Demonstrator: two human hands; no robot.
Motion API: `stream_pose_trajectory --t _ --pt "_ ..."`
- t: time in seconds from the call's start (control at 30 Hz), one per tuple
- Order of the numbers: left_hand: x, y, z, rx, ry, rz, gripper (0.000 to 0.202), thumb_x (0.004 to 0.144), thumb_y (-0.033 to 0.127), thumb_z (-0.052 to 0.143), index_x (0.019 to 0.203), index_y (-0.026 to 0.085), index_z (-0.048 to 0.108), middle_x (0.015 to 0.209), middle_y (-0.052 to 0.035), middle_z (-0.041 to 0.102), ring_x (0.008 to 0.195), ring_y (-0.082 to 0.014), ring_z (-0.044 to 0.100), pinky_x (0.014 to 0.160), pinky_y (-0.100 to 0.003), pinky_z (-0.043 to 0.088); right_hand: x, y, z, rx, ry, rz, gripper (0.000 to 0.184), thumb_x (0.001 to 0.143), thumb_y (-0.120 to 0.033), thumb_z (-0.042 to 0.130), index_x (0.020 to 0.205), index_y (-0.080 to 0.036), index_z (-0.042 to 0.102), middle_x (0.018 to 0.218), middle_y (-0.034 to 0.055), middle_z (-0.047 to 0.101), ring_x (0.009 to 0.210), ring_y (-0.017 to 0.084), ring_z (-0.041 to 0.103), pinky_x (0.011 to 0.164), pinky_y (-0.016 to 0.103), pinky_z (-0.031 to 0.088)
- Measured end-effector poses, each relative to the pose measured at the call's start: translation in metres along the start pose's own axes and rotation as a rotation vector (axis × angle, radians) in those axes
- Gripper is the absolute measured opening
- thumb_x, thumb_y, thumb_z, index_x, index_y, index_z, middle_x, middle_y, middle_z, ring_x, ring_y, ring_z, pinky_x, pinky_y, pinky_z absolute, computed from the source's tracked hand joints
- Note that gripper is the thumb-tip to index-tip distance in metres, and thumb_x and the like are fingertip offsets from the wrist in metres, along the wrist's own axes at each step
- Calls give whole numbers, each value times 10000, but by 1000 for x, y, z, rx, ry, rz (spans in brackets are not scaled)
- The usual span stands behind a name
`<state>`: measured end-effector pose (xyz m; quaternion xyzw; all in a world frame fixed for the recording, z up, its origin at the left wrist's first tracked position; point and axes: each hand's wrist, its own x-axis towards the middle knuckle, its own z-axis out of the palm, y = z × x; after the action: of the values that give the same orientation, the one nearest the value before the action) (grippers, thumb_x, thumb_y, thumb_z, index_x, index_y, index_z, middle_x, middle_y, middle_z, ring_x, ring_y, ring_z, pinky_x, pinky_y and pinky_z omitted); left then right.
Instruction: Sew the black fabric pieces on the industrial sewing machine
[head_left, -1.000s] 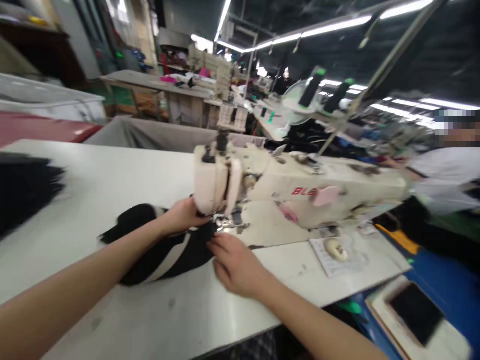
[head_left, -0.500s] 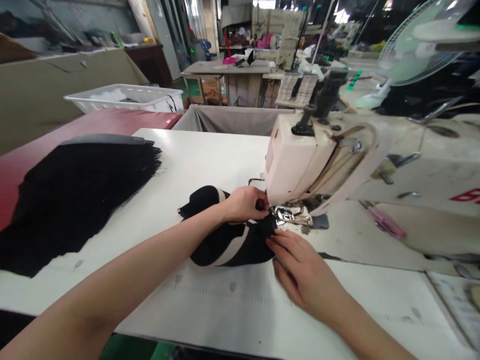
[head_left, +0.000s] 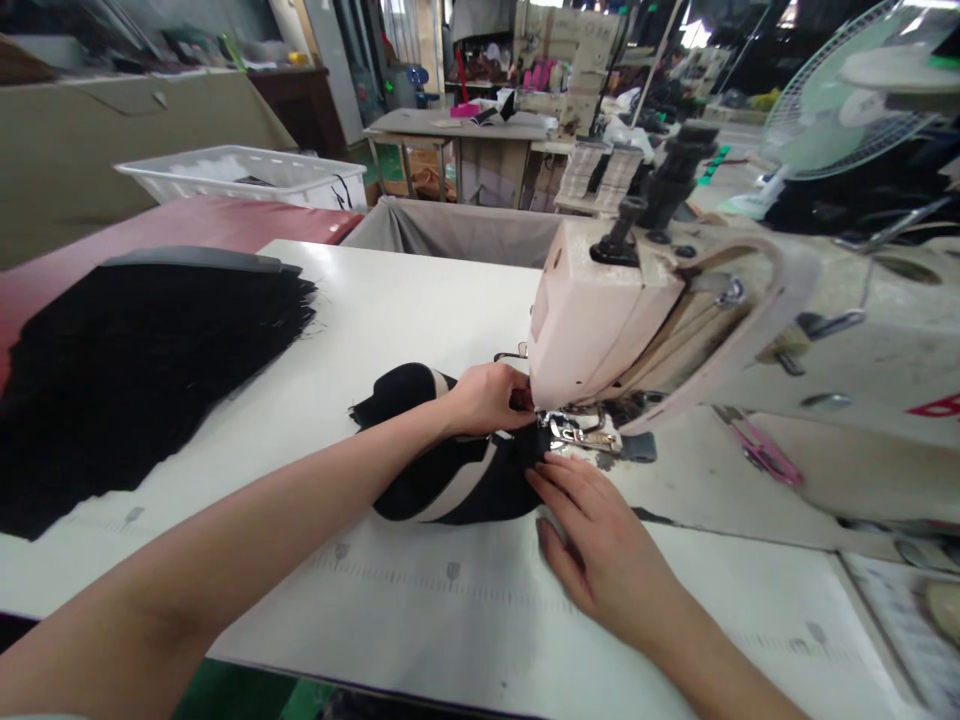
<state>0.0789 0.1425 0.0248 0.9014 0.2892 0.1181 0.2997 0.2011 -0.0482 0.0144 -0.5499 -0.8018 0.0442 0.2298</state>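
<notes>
A piece of black fabric point(head_left: 510, 490) with a pale stripe lies folded on the table, its right end at the presser foot point(head_left: 574, 432) of a sewing machine point(head_left: 592, 310). Close to the needle area, my left hand point(head_left: 491, 398) pinches the fabric's far edge between thumb and fingers; its fingertips are partly hidden by the machine head. My right hand point(head_left: 600, 530) rests with outstretched fingers, the fingertips touching the near right edge of the fabric. The needle itself cannot be made out.
A pile of black fabric pieces point(head_left: 142, 380) lies on the table's left. Pink-handled scissors point(head_left: 765, 450) rest beneath the machine arm. Beyond are a white plastic basket point(head_left: 300, 185), a grey cloth-lined bin point(head_left: 465, 230) and a green fan point(head_left: 817, 110).
The view has shifted slightly. Both hands keep nearly the same places on the fabric, and the fabric stays at the presser foot.
</notes>
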Motion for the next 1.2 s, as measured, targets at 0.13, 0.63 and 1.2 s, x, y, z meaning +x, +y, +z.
stream_pose_trajectory --t 0.13,0.63,1.2 --pt "1 -3 1 27 15 5 200 715 277 669 858 148 723 884 -76 730 929 -257 671 861 -339 515 -1 -2 0 -18 3 18 444 857 -122 484 1296 -70 521 1294 170 546 1261 281 444 1063 528 436" --pt "8 -11 -5 -2 -29 74 222 716 282 699 899 158 720 907 -50 727 962 -232 655 901 -303 487 2 0 -2 36 15 -17 402 865 -118 484 1253 -45 565 1241 174 578 1203 272 482 1044 481 459" --pt "46 -36 -19 -34 -33 73 98 711 194 665 797 158 696 782 -10 694 786 -197 640 819 -313 506 16 4 0 -41 -31 67 474 848 -159 464 1295 -7 514 1292 191 519 1240 302 431 1080 515 413"
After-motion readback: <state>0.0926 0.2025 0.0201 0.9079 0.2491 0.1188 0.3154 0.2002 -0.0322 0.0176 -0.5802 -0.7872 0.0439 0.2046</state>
